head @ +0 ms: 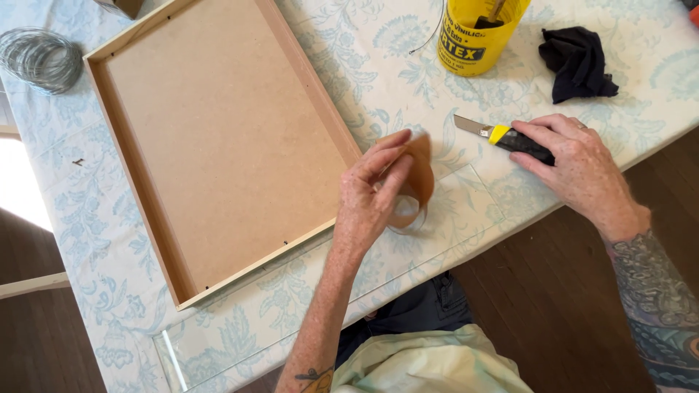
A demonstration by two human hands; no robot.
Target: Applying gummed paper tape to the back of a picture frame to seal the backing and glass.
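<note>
Brown tape roll (416, 182) pinched in the left hand (371, 200), just right of the wooden frame (218, 138) lying face down on the bench (87, 240). Yellow-and-black utility knife (510, 137) gripped by the right hand (575, 164), blade out, further right of the frame. Clear glass sheet (306, 291) under the frame's near edge. Yellow tub (477, 36) and black cloth (577, 62) beyond the knife. Wire coil (40, 58) left of the frame.
</note>
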